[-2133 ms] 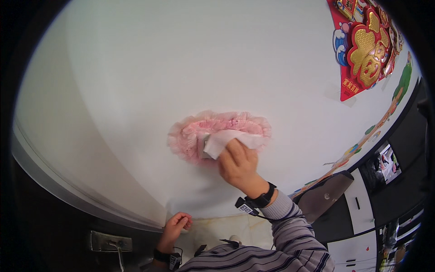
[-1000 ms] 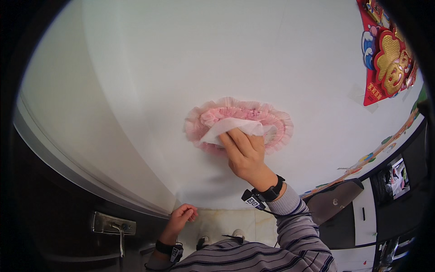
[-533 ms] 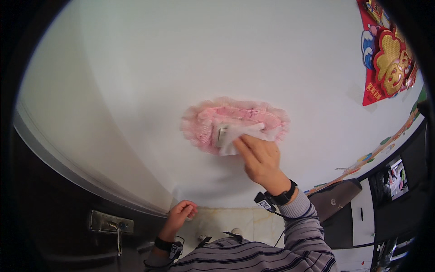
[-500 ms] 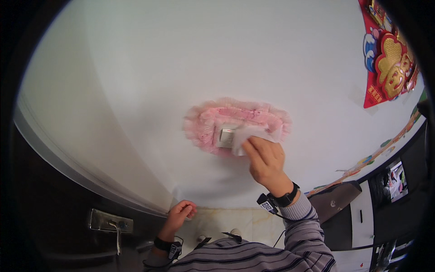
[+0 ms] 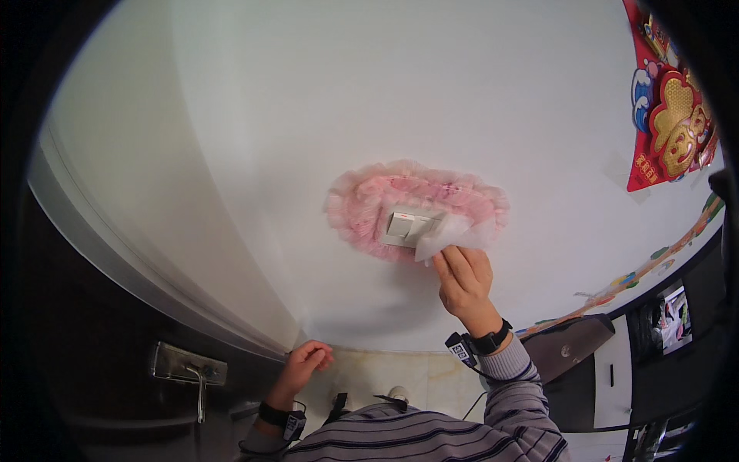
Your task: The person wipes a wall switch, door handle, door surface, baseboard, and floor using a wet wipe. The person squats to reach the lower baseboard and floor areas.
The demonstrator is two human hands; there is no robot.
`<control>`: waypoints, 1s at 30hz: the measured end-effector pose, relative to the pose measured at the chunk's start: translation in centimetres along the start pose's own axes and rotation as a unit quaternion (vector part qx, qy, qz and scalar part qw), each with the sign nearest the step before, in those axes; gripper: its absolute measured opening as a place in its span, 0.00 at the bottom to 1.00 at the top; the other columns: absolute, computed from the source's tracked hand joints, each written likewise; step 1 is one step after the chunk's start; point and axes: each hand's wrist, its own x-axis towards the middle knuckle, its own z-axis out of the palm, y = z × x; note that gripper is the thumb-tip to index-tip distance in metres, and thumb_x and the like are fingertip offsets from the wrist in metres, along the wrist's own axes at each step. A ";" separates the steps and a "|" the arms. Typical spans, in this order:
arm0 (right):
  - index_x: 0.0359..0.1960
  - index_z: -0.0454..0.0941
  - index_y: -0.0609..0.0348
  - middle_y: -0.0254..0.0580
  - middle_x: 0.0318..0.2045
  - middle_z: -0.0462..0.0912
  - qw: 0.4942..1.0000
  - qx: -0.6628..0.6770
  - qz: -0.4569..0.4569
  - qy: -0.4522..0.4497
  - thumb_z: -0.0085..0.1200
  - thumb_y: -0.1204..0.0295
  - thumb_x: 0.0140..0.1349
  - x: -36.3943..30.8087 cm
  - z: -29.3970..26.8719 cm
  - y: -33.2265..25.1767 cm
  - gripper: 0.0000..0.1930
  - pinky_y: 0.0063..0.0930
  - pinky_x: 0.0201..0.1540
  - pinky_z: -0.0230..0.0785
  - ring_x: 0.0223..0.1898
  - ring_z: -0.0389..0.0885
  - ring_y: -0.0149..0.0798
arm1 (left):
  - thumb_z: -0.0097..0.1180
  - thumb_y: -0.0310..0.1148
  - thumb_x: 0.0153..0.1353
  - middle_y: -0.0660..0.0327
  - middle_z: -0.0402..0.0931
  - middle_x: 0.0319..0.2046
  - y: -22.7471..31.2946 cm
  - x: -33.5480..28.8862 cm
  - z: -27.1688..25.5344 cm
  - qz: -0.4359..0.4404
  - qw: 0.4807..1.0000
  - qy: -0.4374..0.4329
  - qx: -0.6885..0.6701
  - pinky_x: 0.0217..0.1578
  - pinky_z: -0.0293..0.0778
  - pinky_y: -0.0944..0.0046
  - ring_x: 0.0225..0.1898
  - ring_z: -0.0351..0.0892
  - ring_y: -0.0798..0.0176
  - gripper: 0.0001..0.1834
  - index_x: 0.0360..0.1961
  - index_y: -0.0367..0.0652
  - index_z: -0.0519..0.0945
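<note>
Right hand: my right hand (image 5: 464, 279) pinches a white wipe (image 5: 449, 232) against the wall switch (image 5: 409, 226).
Left hand: my left hand (image 5: 304, 364) hangs low, loosely curled, empty.
Switch: on the wall, inside a pink frilly cover (image 5: 362, 208).
Progress: left half uncovered, looks clean; right edge remains, I judge.
Hidden: right edge of switch under the wipe.
</note>
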 end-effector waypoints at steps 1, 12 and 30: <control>0.40 0.83 0.64 0.45 0.41 0.81 1.000 0.008 0.005 0.017 0.58 0.78 0.44 -0.2 -0.1 0.0 0.17 0.39 0.39 0.72 0.40 0.81 0.48 | 0.47 0.29 0.73 0.63 0.80 0.36 0.0 -0.1 0.0 0.000 1.000 0.003 0.000 0.39 0.72 0.70 0.35 0.75 0.72 0.09 0.46 0.39 0.79; 0.49 0.81 0.57 0.42 0.47 0.80 0.991 -0.056 0.009 -0.122 0.59 0.56 0.59 -1.3 1.5 -1.1 0.22 0.41 0.48 0.66 0.48 0.78 0.44 | 0.47 0.31 0.74 0.63 0.80 0.36 0.2 0.6 0.3 -0.001 1.000 -0.005 0.002 0.39 0.73 0.69 0.35 0.75 0.71 0.10 0.46 0.39 0.78; 0.37 0.83 0.59 0.39 0.40 0.82 0.999 0.038 -0.001 -0.014 0.61 0.75 0.50 -0.7 1.4 0.4 0.11 0.33 0.40 0.74 0.44 0.81 0.43 | 0.47 0.29 0.73 0.63 0.80 0.36 -0.2 -0.1 0.3 -0.007 1.000 0.006 0.000 0.38 0.72 0.70 0.34 0.75 0.73 0.09 0.46 0.39 0.78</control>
